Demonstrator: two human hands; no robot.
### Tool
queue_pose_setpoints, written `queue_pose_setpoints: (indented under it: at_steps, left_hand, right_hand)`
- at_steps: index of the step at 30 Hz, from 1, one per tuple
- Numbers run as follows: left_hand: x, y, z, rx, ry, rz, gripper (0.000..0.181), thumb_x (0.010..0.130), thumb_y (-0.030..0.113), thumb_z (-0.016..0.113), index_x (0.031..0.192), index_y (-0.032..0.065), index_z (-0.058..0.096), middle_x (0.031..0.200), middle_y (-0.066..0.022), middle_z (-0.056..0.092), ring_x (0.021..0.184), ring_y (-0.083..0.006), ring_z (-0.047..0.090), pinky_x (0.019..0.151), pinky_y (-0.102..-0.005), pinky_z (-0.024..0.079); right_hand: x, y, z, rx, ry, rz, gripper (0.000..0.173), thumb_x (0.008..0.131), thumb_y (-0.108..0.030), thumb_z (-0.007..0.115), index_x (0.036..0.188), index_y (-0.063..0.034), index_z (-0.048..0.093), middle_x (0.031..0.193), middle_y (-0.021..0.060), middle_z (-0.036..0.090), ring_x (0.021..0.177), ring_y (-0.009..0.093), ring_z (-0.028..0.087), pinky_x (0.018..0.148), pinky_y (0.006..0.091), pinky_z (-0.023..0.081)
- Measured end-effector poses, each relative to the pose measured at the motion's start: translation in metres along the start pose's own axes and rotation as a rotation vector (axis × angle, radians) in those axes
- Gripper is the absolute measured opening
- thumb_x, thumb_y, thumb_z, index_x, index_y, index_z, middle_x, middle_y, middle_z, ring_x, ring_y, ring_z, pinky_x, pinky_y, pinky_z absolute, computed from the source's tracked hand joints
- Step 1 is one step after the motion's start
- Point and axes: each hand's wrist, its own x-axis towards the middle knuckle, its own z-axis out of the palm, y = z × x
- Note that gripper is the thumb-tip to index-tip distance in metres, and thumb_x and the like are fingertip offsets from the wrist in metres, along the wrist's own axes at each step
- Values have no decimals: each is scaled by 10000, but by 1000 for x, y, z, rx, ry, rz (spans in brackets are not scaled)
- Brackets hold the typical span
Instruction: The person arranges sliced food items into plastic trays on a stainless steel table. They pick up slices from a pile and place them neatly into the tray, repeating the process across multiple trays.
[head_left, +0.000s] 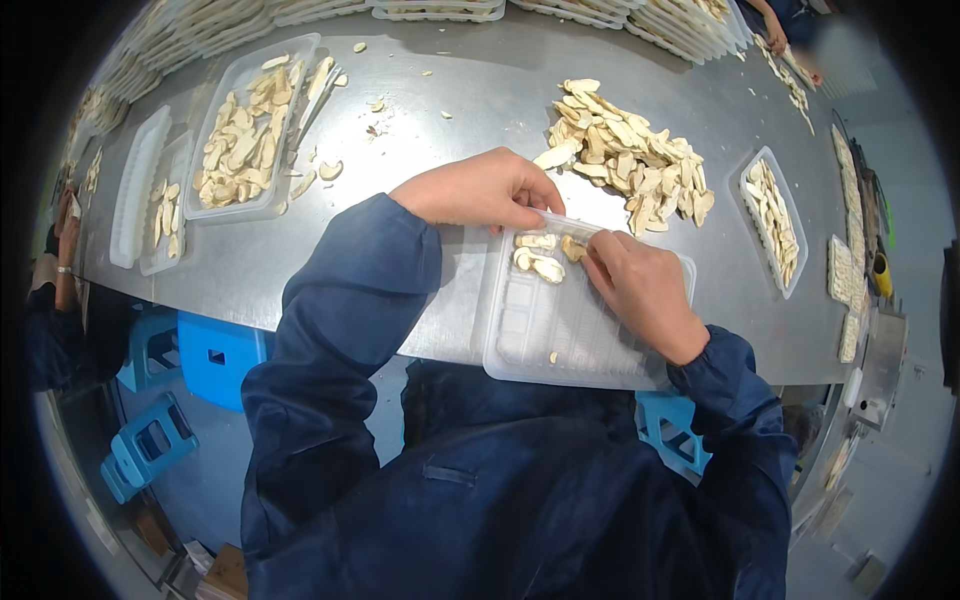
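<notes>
A clear plastic tray (525, 337) lies at the table's near edge, with several pale dried slices (544, 268) in its upper left and a small chip lower down. My left hand (487, 187) is at the tray's far rim, thumb on the rim and fingers curled; whether it grips the rim is unclear. Inside the tray, my right hand (637, 285) has its fingertips on a browner slice (574, 249) beside the others. A large heap of similar slices (630, 154) lies on the metal table (450, 90) just beyond the tray.
Left of my arms stand a filled tray (193, 202), a smaller tray (182, 150) and metal tongs (319, 101). A filled narrow tray (802, 247) is at right. Stacked trays (439, 13) line the far side. Other people's hands (776, 37) show at both edges. Blue stools (154, 442) stand below.
</notes>
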Motion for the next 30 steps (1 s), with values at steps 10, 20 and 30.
queue_pose_setpoints:
  at_steps: [10, 20, 30]
  left_hand:
    - [0, -3, -3, -17, -5, 11, 209, 865, 155, 634, 1037, 43, 677, 711, -10, 597, 589, -67, 524, 509, -214, 433]
    - [5, -16, -7, 9, 510, 115, 387, 995, 327, 436, 983, 28, 682, 682, -8, 572, 615, -86, 504, 556, -237, 422]
    - [8, -13, -14, 37, 677, 108, 399, 989, 342, 439, 971, 29, 687, 652, -39, 576, 581, -121, 509, 561, -273, 432]
  right_hand:
    - [14, -21, 4, 87, -12, -192, 209, 793, -198, 679, 840, -66, 523, 744, 66, 553, 600, 247, 599, 507, 355, 466]
    - [65, 14, -18, -15, 141, -148, 122, 801, -139, 642, 859, -71, 559, 773, 65, 564, 649, 259, 609, 536, 362, 479]
    - [99, 27, -16, -47, 171, -217, 96, 757, -105, 642, 773, -36, 577, 790, 76, 538, 706, 261, 595, 613, 359, 497]
